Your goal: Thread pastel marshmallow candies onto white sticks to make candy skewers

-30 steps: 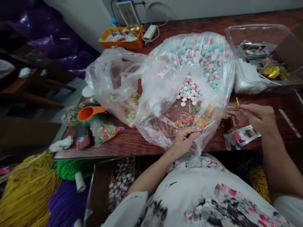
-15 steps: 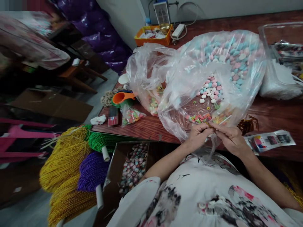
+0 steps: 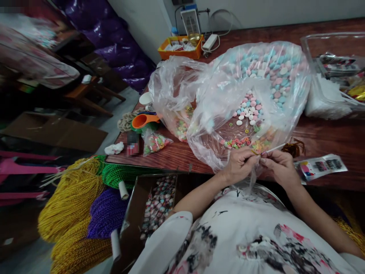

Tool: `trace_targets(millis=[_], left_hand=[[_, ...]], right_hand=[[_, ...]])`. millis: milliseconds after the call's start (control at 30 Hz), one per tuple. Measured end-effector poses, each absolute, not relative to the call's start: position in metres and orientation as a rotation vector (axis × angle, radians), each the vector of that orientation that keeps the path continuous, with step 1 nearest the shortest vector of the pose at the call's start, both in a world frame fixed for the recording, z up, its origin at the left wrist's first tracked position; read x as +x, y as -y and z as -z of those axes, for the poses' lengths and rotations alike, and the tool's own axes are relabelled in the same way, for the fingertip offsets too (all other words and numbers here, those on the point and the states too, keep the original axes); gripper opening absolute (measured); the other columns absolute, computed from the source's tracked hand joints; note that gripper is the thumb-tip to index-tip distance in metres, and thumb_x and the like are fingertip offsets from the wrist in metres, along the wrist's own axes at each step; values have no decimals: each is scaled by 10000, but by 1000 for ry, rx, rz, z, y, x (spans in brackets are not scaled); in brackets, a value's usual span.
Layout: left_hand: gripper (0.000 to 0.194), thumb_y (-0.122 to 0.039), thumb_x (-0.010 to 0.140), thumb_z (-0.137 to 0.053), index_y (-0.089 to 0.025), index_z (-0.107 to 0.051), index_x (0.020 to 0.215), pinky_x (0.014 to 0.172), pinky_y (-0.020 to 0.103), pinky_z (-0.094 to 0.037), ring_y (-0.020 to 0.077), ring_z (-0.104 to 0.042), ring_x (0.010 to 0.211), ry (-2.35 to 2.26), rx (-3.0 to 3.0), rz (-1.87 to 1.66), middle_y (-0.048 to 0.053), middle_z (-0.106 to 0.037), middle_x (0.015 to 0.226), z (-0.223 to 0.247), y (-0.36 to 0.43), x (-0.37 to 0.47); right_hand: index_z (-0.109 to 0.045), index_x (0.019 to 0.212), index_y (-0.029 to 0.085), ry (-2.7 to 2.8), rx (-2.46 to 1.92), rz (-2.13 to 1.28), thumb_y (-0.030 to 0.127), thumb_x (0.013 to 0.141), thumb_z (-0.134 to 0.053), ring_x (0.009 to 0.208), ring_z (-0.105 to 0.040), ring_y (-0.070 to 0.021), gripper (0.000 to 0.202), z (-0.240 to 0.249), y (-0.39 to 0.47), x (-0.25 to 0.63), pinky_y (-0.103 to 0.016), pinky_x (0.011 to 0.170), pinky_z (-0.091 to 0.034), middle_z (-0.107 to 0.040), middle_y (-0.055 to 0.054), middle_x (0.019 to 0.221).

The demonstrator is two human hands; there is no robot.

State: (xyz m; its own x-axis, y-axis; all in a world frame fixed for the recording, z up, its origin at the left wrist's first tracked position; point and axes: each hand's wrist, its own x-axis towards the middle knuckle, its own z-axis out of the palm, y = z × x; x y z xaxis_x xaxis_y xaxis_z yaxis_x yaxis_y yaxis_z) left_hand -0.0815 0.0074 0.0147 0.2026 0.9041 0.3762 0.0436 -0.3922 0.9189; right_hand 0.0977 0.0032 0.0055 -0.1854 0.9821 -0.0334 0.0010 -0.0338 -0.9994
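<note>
My left hand [image 3: 241,164] is closed in a pinch, with a thin gold strip [image 3: 254,152] showing at its fingertips. Close beside it, my right hand [image 3: 281,167] is also closed, its fingers pinching a thin white stick [image 3: 276,147]. What lies between the fingertips is too small to make out. Both hands rest over the near edge of a large clear plastic bag [image 3: 209,146]. In and on that bag lie pink, blue and white candies [image 3: 251,106] and small colourful rings [image 3: 236,143]. A bundle of gold strips [image 3: 298,146] lies behind my right hand.
A printed packet [image 3: 322,166] is at the right, below a clear plastic tub [image 3: 322,110]. On the left are an orange scoop [image 3: 139,121] and a small bag of candies [image 3: 155,142]. An open carton [image 3: 134,213] and yellow cord bundles [image 3: 71,201] stand below the table [image 3: 179,156].
The white stick, which lay just behind my hands, is now between my right fingers. My fingertips have shifted slightly, and the whole view has turned a little.
</note>
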Motion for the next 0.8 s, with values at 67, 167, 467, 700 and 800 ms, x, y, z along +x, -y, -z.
trace_targets(millis=[67, 167, 467, 700, 800], left_hand=[[270, -323, 911, -650, -164, -724, 706, 721, 265, -493, 136, -641, 726, -920, 1703, -1192, 67, -702, 747, -19, -10, -85], [289, -370, 833, -719, -152, -712, 643, 629, 252, -473, 119, -586, 611, -867, 1518, -898, 29, -635, 627, -28, -14, -94], [201, -265, 490, -895, -167, -764, 607, 336, 243, -437, 146, -552, 394, -564, 798, -9, 40, -681, 526, -37, -15, -105], [245, -292, 468, -943, -176, -752, 570, 311, 274, -439, 183, -566, 376, -482, 893, 93, 61, -675, 511, -44, -25, -106], [273, -318, 480, -954, -163, -761, 595, 340, 283, -469, 181, -581, 397, -466, 949, 133, 54, -676, 518, -48, -26, -106]], right_hand=[[-667, 782, 187, 1393, -1065, -1560, 482, 804, -783, 567, -581, -134, 318, -5, -15, 104, -249, 536, -460, -652, 9, 662], [-609, 779, 191, 1863, -896, -1472, 411, 925, -661, 603, -576, -141, 270, -17, -27, 114, -255, 558, -446, -621, 7, 676], [-707, 986, 129, 2605, 36, -107, 96, 975, -430, 801, -610, -221, 279, -69, -2, 117, -412, 804, -509, -682, -110, 836], [-711, 1000, 138, 2587, 50, -171, 125, 1000, -435, 766, -625, -197, 276, -59, 0, 115, -374, 710, -520, -719, -110, 884], [-704, 915, 132, 2594, 64, -80, 110, 995, -440, 730, -621, -186, 276, -63, 1, 108, -355, 658, -501, -726, -99, 861]])
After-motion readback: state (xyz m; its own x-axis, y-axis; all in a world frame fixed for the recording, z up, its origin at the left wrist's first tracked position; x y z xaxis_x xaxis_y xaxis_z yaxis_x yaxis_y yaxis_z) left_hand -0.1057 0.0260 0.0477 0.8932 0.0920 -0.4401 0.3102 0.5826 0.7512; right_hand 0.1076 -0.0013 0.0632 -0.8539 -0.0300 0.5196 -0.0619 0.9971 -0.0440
